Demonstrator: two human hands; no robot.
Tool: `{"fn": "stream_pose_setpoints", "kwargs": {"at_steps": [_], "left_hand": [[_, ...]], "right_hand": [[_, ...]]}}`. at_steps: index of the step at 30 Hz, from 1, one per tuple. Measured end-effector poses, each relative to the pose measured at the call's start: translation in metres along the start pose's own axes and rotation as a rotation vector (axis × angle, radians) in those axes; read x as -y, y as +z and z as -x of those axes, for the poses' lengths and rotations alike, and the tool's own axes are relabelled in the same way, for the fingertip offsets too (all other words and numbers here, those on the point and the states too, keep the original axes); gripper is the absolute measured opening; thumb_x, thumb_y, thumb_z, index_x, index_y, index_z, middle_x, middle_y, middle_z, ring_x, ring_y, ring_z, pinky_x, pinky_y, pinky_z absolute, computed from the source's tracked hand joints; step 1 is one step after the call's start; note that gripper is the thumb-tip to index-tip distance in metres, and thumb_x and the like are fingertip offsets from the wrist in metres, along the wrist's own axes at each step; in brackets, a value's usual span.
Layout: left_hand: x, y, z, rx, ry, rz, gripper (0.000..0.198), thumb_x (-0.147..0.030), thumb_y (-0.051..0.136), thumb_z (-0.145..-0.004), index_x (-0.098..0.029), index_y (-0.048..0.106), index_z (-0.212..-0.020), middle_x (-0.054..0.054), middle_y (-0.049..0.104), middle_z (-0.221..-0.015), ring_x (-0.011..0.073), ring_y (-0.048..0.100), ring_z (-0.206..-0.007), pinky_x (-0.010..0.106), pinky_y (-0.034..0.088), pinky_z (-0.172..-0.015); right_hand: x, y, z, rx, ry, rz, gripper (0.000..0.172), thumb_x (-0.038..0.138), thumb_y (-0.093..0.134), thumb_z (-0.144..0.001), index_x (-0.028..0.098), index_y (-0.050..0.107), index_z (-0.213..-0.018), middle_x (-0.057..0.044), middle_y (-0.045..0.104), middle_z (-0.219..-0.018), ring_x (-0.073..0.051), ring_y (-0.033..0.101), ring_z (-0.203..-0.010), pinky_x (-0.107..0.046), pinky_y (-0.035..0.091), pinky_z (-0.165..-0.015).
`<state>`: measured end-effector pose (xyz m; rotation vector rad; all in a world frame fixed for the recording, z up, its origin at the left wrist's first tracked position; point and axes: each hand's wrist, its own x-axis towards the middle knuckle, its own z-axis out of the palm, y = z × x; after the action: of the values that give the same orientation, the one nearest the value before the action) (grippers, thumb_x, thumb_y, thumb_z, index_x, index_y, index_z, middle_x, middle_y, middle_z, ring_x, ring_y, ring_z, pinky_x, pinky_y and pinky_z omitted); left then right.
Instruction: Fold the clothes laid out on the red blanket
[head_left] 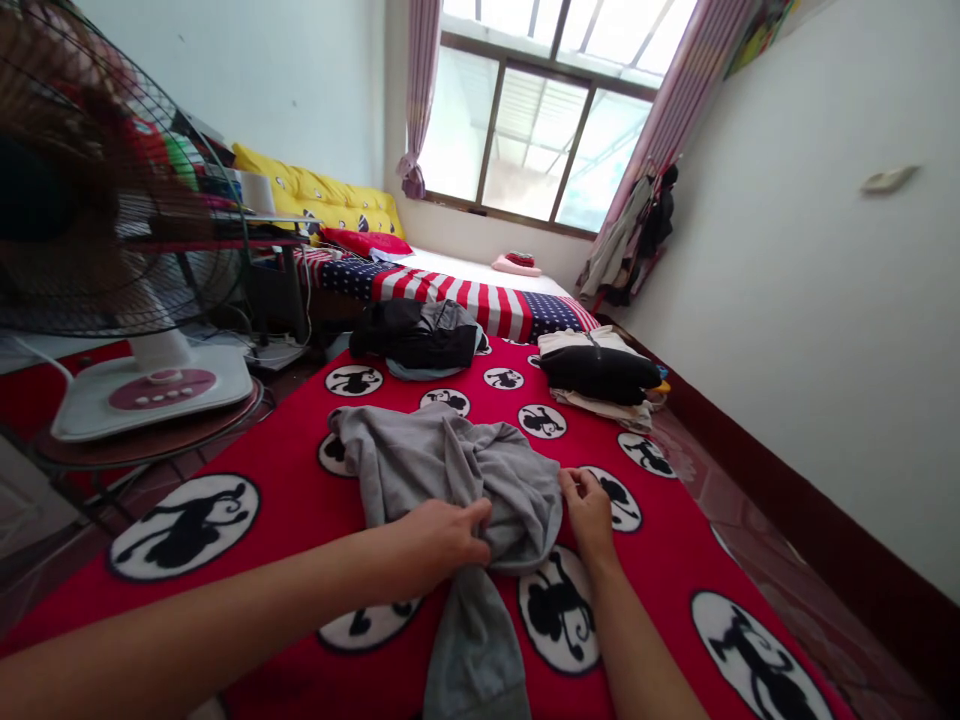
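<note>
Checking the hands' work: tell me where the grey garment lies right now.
In the head view the grey garment lies mid-frame on the red monkey-print blanket, gripped by the left hand and the right hand.

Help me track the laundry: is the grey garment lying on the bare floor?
No, the grey garment lies on the red blanket with black monkey prints, with the left hand and right hand on it.
</note>
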<state>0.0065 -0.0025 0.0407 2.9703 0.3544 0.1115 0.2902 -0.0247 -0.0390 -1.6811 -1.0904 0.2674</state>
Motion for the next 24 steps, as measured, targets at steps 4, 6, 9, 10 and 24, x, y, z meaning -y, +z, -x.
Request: {"fn": "stream_pose_setpoints", "kwargs": {"at_steps": [4, 6, 9, 10, 24], "left_hand": [[0.018, -0.047, -0.019, 0.032, 0.158, 0.334, 0.015, -0.018, 0.068, -0.072, -0.021, 0.066, -0.086, 0.0, 0.063, -0.083, 0.0154, 0.061, -0.073, 0.022, 0.047, -0.065], [0.039, -0.078, -0.043, -0.104, 0.12, 0.57, 0.013, -0.022, 0.064, -0.074, -0.016, 0.065, -0.086, 0.0, 0.061, -0.073, 0.0137, 0.059, -0.064, 0.022, 0.046, -0.06], [0.083, -0.107, -0.085, -0.714, -0.157, 0.782, 0.038, -0.03, 0.055, -0.081, -0.011, 0.056, -0.114, 0.009, 0.063, -0.1, 0.0181, 0.063, -0.082, 0.027, 0.05, -0.072], [0.097, -0.107, -0.095, -0.839, -0.247, 0.765, 0.055, -0.03, 0.06, -0.077, -0.011, 0.047, -0.128, 0.013, 0.057, -0.118, 0.0207, 0.062, -0.094, 0.03, 0.05, -0.079], [0.142, 0.003, -0.03, -0.401, -0.624, 0.168, 0.034, -0.043, 0.07, -0.066, -0.022, 0.071, -0.092, 0.008, 0.068, -0.09, 0.0265, 0.062, -0.088, 0.032, 0.045, -0.076]], "right_hand": [[-0.001, 0.002, -0.001, 0.005, 0.001, 0.012, 0.047, 0.061, 0.053, -0.077, 0.016, 0.066, -0.083, -0.008, 0.069, -0.078, -0.021, 0.06, -0.068, -0.031, 0.043, -0.065], [0.0, 0.002, -0.002, 0.005, -0.002, 0.015, 0.048, 0.062, 0.053, -0.077, 0.016, 0.066, -0.082, -0.008, 0.069, -0.077, -0.021, 0.059, -0.068, -0.03, 0.043, -0.065], [0.0, 0.002, -0.002, -0.005, 0.001, 0.006, 0.05, 0.063, 0.053, -0.076, 0.016, 0.065, -0.083, -0.008, 0.069, -0.077, -0.021, 0.058, -0.068, -0.03, 0.042, -0.065], [0.0, 0.001, -0.001, -0.005, 0.005, -0.004, 0.05, 0.063, 0.053, -0.076, 0.016, 0.065, -0.083, -0.008, 0.068, -0.077, -0.02, 0.058, -0.068, -0.03, 0.042, -0.065], [0.012, 0.005, 0.006, 0.013, 0.054, -0.156, 0.049, 0.058, 0.063, -0.071, 0.016, 0.06, -0.097, -0.009, 0.068, -0.092, -0.018, 0.06, -0.066, -0.03, 0.046, -0.062]]}}
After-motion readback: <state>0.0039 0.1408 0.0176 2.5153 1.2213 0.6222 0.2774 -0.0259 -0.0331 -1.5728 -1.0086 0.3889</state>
